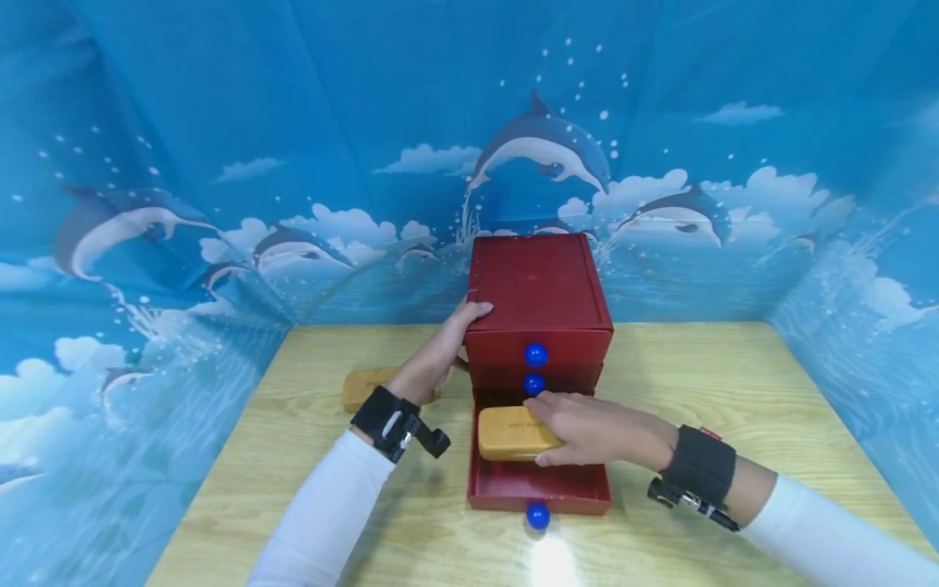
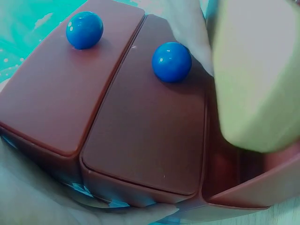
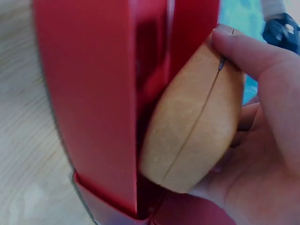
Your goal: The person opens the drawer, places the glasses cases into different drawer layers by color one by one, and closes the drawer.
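Note:
A red drawer box (image 1: 539,285) with blue ball knobs stands on the table, its bottom drawer (image 1: 539,496) pulled out. My left hand (image 1: 440,346) rests against the box's left side, thumb over the top edge; in the left wrist view its fingers lie along that side. Over the pulled-out drawer, my right hand (image 1: 587,424) grips a yellow-tan glasses case (image 1: 506,434) by its right end. The right wrist view shows the case (image 3: 192,122) tilted, its seam facing the camera, with the thumb on one end. Whether it touches the drawer floor, I cannot tell.
A second yellow-tan glasses case (image 1: 363,387) lies on the wooden table (image 1: 682,375) to the left, partly behind the left forearm. The two upper drawers, with blue knobs (image 1: 535,355), are closed. A blue dolphin-print curtain (image 1: 367,122) surrounds the table.

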The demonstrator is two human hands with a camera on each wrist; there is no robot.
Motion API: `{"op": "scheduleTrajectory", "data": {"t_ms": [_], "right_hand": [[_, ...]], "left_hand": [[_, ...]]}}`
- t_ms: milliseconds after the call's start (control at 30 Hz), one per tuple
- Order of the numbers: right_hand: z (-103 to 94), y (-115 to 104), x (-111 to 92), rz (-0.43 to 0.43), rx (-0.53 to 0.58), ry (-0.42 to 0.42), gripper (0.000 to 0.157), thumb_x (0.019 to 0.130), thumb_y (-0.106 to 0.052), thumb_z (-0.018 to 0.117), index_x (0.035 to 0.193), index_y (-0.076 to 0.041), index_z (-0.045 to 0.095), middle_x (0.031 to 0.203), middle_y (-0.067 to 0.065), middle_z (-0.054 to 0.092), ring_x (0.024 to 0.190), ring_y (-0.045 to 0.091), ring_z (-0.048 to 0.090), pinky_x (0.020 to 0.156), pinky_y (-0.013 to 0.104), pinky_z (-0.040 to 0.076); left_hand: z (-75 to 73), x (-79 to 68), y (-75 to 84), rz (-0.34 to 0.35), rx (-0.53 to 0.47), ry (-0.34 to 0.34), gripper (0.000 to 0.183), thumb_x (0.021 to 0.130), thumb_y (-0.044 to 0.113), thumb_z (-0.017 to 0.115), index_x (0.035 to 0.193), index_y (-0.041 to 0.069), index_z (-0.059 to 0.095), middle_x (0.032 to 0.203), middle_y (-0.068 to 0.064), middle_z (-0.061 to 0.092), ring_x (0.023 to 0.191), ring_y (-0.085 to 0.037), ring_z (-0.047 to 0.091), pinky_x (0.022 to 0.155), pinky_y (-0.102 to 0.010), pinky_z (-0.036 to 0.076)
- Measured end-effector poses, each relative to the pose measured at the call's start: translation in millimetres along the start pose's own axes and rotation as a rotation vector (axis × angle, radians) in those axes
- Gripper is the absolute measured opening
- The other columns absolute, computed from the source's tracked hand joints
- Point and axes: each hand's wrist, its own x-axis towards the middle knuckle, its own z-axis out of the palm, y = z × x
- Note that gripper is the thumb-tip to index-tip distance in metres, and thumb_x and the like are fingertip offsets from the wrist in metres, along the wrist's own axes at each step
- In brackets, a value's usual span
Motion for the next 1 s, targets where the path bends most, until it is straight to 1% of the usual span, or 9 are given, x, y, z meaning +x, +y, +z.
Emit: {"op": "scheduleTrajectory", "data": {"t_ms": [100, 267, 400, 567, 633, 833, 933, 1000], "right_hand": [[5.4, 1, 3, -0.003, -0.067, -0.014, 0.075, 0.088, -0.054, 0.06, 0.135, 0.001, 0.041, 0.116, 0.008, 0.055, 0.092, 0.014, 0.054, 0.08, 0.03, 0.051], [14.4, 5, 7, -0.018, -0.168, -0.019, 0.075, 0.089, -0.05, 0.06, 0.135, 0.006, 0.041, 0.123, 0.019, 0.056, 0.104, 0.025, 0.058, 0.085, 0.037, 0.051], [22.9, 8, 9, -0.02, -0.22, -0.032, 0.076, 0.089, -0.051, 0.06, 0.135, 0.006, 0.041, 0.126, 0.021, 0.055, 0.108, 0.027, 0.057, 0.086, 0.038, 0.051], [31.7, 10, 14, -0.036, -0.252, -0.035, 0.073, 0.088, -0.052, 0.06, 0.132, 0.005, 0.043, 0.118, 0.018, 0.057, 0.097, 0.023, 0.059, 0.079, 0.034, 0.053], [33.8, 12, 16, -0.041, -0.268, -0.03, 0.072, 0.088, -0.052, 0.061, 0.13, 0.003, 0.044, 0.114, 0.016, 0.057, 0.09, 0.021, 0.059, 0.075, 0.032, 0.054], [34.7, 16, 21, 0.002, -0.262, -0.025, 0.065, 0.085, -0.05, 0.066, 0.124, -0.002, 0.046, 0.103, 0.009, 0.056, 0.077, 0.018, 0.056, 0.066, 0.029, 0.052], [35.4, 16, 23, 0.005, -0.272, -0.006, 0.063, 0.085, -0.05, 0.065, 0.122, -0.001, 0.047, 0.099, 0.009, 0.056, 0.074, 0.018, 0.056, 0.064, 0.029, 0.052], [35.9, 15, 24, 0.012, -0.285, 0.004, 0.064, 0.086, -0.05, 0.064, 0.122, 0.0, 0.048, 0.1, 0.011, 0.057, 0.073, 0.019, 0.057, 0.064, 0.03, 0.052]], "left_hand": [[0.3, -0.4, -0.2, -0.014, -0.005, 0.002, 0.068, 0.084, 0.072, 0.046, 0.143, 0.05, 0.018, 0.134, -0.002, 0.039, 0.115, -0.029, 0.043, 0.075, -0.054, 0.047], [-0.4, 0.0, 1.2, -0.024, -0.015, 0.008, 0.07, 0.083, 0.073, 0.046, 0.143, 0.051, 0.017, 0.134, -0.002, 0.039, 0.116, -0.029, 0.042, 0.076, -0.055, 0.046], [-0.5, -2.9, 5.0, -0.013, -0.009, -0.007, 0.067, 0.087, 0.069, 0.045, 0.144, 0.048, 0.018, 0.131, -0.004, 0.042, 0.115, -0.03, 0.043, 0.078, -0.056, 0.045], [0.7, -3.1, 3.5, -0.003, -0.006, -0.008, 0.064, 0.088, 0.068, 0.044, 0.143, 0.047, 0.02, 0.129, -0.005, 0.044, 0.114, -0.03, 0.044, 0.076, -0.056, 0.046], [0.0, -0.5, 0.3, -0.001, -0.012, -0.005, 0.065, 0.086, 0.07, 0.045, 0.142, 0.048, 0.021, 0.128, -0.005, 0.044, 0.112, -0.031, 0.045, 0.074, -0.056, 0.046], [0.5, 0.6, 0.9, -0.007, -0.008, 0.018, 0.067, 0.085, 0.071, 0.046, 0.143, 0.046, 0.021, 0.129, -0.006, 0.043, 0.111, -0.032, 0.046, 0.073, -0.055, 0.047], [1.0, 0.9, 1.1, -0.006, 0.002, 0.026, 0.066, 0.086, 0.07, 0.045, 0.143, 0.046, 0.022, 0.129, -0.007, 0.044, 0.111, -0.032, 0.046, 0.073, -0.055, 0.047], [1.4, 0.8, 1.3, -0.005, 0.009, 0.027, 0.066, 0.086, 0.07, 0.045, 0.143, 0.046, 0.021, 0.129, -0.007, 0.043, 0.111, -0.032, 0.046, 0.073, -0.055, 0.047]]}}
